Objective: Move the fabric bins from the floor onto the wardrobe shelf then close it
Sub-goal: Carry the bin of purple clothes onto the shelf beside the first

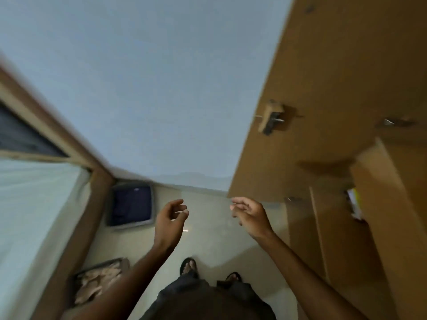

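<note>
Two fabric bins sit on the floor (208, 241). The grey bin with dark contents (131, 205) lies at about nine o'clock from the hands, tucked into the corner where the pale wall (150, 88) meets the floor. The second bin (99, 282), holding light, crumpled cloth (blurred, hard to name further), rests at about seven o'clock, down by the lower left, beside the wooden frame (92, 204) of what looks like a bed or window edge. Neither bin is touched.

Both hands are raised in front of the body and hold nothing. The left hand (169, 221) has its fingers loosely curled, thumb and fingertips near each other but gripping nothing. The right hand (250, 215) is likewise slack, fingers half bent and spread, well apart from the left.

At three o'clock stands the wardrobe (335, 88), brown wood, its door (392, 227) swung outward so the inside shows. A shelf (330, 162) crosses the interior, and something white and yellow (354, 202) sits lower inside (too blurred to tell what). A small metal fitting (272, 120) sticks out from the wardrobe panel at about one o'clock.

At six o'clock, the person's feet in dark sandals (189, 267) stand on the floor, dark trousers just below.
</note>
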{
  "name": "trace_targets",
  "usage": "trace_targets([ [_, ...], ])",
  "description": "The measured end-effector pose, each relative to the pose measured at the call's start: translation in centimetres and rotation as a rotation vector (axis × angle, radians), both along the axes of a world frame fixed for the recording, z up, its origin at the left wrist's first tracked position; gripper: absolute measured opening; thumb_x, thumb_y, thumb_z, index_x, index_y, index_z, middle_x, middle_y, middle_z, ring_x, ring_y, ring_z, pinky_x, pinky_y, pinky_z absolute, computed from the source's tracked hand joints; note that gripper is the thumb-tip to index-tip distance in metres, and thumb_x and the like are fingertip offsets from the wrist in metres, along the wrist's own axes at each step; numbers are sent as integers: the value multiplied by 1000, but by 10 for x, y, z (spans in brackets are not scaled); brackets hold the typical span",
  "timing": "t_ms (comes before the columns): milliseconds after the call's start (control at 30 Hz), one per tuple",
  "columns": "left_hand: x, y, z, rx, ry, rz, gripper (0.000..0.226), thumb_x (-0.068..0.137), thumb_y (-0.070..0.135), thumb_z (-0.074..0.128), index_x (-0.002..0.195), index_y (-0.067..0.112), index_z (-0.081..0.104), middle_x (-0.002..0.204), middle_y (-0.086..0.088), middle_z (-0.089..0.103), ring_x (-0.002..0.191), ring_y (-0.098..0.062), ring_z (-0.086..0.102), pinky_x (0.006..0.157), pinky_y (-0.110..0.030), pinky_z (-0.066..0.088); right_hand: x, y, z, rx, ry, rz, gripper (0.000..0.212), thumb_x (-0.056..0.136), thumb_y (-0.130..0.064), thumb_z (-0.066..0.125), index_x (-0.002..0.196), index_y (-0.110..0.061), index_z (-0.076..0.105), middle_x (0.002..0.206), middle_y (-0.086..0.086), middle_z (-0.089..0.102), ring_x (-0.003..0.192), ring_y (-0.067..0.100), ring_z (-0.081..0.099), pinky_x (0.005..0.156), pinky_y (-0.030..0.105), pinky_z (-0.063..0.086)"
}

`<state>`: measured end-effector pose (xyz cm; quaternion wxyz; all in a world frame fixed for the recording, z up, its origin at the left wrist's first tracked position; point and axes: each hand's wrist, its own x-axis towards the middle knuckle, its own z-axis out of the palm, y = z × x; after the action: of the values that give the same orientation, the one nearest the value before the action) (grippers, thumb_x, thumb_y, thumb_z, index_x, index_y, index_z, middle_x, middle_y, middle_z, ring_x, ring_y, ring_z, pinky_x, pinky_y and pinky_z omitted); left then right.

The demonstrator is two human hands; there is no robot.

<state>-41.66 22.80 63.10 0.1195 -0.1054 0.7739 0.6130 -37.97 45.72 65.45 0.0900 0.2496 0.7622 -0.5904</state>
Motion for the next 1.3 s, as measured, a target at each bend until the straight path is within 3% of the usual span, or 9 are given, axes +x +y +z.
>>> trace_targets([
  [200, 14, -115, 3, -18, 28, 434, 29, 88, 7, 65, 114, 16, 63, 99, -2, 70, 93, -13, 66, 83, -27, 54, -70, -102, -2, 15, 0, 420, 19, 87, -21, 66, 106, -18, 67, 90, 2, 71, 85, 13, 69, 69, 23, 49],
  [433, 64, -183, 2, -34, 24, 902, 28, 89, 9, 64, 116, 18, 62, 100, -2, 68, 93, -15, 66, 82, -31, 56, -115, -205, 2, 8, 19, 862, 17, 89, -20, 65, 106, -18, 66, 90, 5, 71, 83, 13, 68, 64, 16, 49],
  [600, 64, -209, -5, -12, 16, 1114, 29, 91, 8, 62, 120, 12, 61, 102, -5, 68, 91, -18, 66, 64, -17, 52, -149, -269, -16, 12, -4, 1038, 18, 87, -18, 67, 105, -15, 68, 90, 5, 72, 82, 14, 68, 63, 16, 49],
  [733, 36, -240, -22, -43, -11, 1121, 27, 91, 7, 63, 117, 12, 61, 98, -6, 67, 86, -13, 64, 63, -12, 52, -170, -307, -44, 20, -42, 1057, 18, 87, -19, 66, 104, -15, 68, 90, 4, 72, 82, 13, 68, 64, 18, 48],
  [900, -21, -295, -61, -67, -147, 1045, 26, 89, 15, 64, 114, 22, 60, 97, 1, 67, 91, -13, 65, 82, -26, 55, -211, -361, -98, 101, -103, 1085, 18, 86, -25, 67, 103, -22, 68, 88, -3, 70, 84, 15, 68, 71, 28, 54],
  [1067, -105, -359, -144, -32, -342, 935, 25, 90, 17, 62, 114, 21, 58, 90, 7, 61, 83, -4, 58, 68, -16, 45, -286, -441, -186, 246, -121, 1085, 15, 81, -24, 68, 97, -26, 68, 79, -12, 66, 73, 8, 63, 77, 30, 52],
  [1167, -128, -376, -219, 7, -489, 869, 34, 89, 22, 61, 123, 23, 55, 105, 4, 60, 92, -11, 59, 79, -28, 52, -327, -479, -257, 348, -145, 1155, 22, 83, -24, 67, 105, -21, 68, 89, -6, 68, 85, 14, 66, 83, 31, 53],
  [1300, -157, -393, -325, 13, -603, 845, 40, 87, 27, 61, 126, 28, 54, 123, -1, 57, 105, -19, 59, 92, -44, 53, -383, -511, -366, 507, -135, 1254, 34, 87, -24, 64, 120, -16, 63, 118, 2, 65, 108, 19, 62, 89, 26, 45],
])
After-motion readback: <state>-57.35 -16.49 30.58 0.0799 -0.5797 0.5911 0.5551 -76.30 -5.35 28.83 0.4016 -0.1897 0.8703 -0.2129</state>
